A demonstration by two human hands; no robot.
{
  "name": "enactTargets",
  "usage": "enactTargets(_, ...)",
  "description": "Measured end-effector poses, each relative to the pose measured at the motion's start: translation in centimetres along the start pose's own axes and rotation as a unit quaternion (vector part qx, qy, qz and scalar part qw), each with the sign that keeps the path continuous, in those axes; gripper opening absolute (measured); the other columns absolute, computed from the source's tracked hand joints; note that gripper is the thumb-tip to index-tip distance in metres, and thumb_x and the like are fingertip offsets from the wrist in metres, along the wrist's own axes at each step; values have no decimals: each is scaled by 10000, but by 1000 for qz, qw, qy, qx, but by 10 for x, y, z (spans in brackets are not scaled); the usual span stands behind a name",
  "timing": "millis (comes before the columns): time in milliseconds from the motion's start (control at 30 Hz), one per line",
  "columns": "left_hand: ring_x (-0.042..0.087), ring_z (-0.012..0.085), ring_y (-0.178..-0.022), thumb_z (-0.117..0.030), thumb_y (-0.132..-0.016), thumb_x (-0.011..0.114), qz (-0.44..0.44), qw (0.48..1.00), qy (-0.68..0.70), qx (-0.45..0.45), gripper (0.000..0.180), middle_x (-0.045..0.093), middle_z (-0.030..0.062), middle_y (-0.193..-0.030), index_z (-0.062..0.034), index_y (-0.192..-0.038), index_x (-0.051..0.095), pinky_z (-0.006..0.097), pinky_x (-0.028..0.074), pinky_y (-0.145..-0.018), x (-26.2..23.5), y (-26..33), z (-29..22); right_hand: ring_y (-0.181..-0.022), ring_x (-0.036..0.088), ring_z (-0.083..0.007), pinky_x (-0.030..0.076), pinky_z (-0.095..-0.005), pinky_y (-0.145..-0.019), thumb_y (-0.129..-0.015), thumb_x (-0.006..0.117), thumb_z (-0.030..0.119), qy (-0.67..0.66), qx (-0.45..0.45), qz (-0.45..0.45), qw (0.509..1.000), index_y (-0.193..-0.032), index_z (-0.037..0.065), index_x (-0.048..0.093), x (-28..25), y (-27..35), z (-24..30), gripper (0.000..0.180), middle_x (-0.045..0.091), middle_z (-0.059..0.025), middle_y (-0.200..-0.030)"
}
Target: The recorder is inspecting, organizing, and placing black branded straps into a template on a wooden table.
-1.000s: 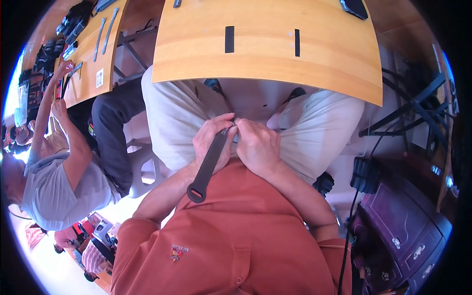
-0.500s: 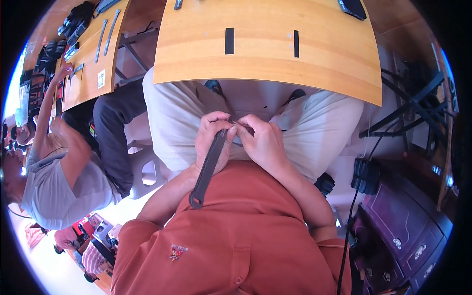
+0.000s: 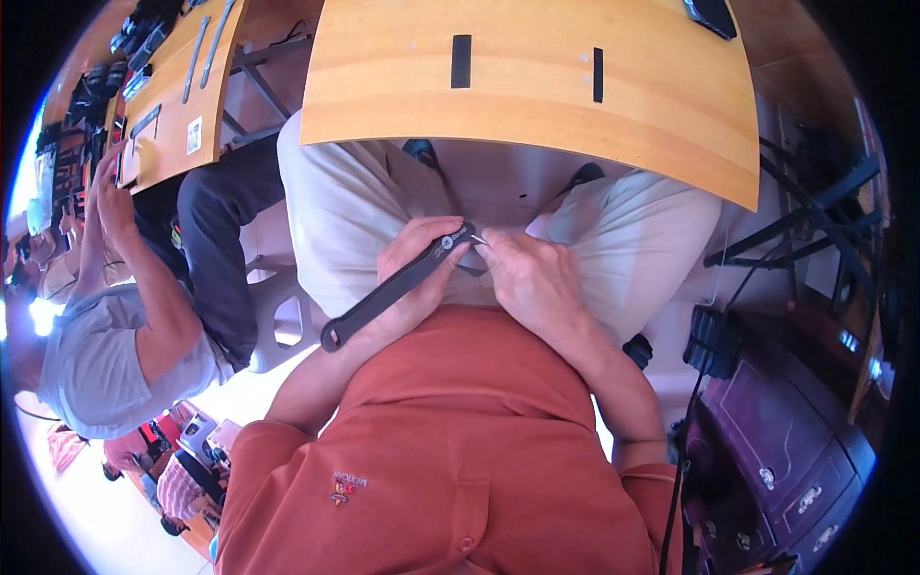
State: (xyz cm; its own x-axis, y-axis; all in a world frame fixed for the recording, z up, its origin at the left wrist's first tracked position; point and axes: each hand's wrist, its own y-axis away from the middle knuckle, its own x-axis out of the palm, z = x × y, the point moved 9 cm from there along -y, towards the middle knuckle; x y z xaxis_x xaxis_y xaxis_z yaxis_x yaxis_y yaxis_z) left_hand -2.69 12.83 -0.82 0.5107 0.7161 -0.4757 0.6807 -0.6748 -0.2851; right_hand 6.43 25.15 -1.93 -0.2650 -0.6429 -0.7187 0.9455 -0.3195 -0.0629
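My left hand (image 3: 414, 278) is closed around a long black flat tool (image 3: 388, 290) that slants from my lap down to the left, ending in a ring. My right hand (image 3: 527, 276) pinches a small thin metal part at the tool's upper end (image 3: 470, 240). Both hands rest together in my lap, over light beige trousers and just below the edge of the wooden table (image 3: 537, 105). The tips of my right fingers hide what they pinch.
Two black strips (image 3: 461, 60) lie on the wooden table, and a dark device (image 3: 711, 14) sits at its far right corner. A person in a grey shirt (image 3: 105, 335) works at a second wooden table (image 3: 177, 86) to my left. A dark cabinet (image 3: 795, 441) stands at right.
The black tool has tilted a little, its ring end swinging out to the left and slightly up. Both hands stay together in my lap with small finger movements.
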Motion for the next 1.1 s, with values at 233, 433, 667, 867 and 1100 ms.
enactTargets(233,697,253,-947,32,-905,734,178,978,92,-54,201,702,145,-1025,17,-1093,666,347,557,-811,19,7,13,-711,703,-267,529,-430,-567,-878,649,125,127,-113,88,981,-1041,81,744,-11,-2,7,193,665,-67,-759)
enactTargets(433,689,319,-871,32,-913,710,233,965,114,-33,191,676,178,-975,29,-1094,650,366,563,-755,20,6,10,-752,700,-274,535,-422,-612,-878,645,121,121,-157,127,972,-1031,80,749,-8,-6,11,189,678,-72,-770)
enactTargets(667,643,120,-961,-2,-954,705,112,943,230,-215,223,666,69,-1072,-6,-1162,626,285,538,-844,19,14,39,-708,707,-306,536,-435,-572,-886,718,140,60,-49,44,996,-991,44,741,-9,-9,11,144,715,-112,-822)
enactTargets(867,628,81,-1001,10,-974,677,60,930,278,-232,231,654,65,-1151,-3,-1189,595,241,532,-870,25,16,40,-744,719,-338,560,-467,-621,-884,697,108,12,6,5,1000,-979,35,707,-4,-6,12,120,722,-139,-862)
enactTargets(1100,629,100,-1025,33,-971,664,51,930,281,-232,249,659,95,-1188,3,-1193,555,255,540,-875,27,17,43,-761,708,-398,554,-522,-664,-918,661,130,-51,71,24,996,-979,35,679,0,-3,2,115,727,-169,-885)
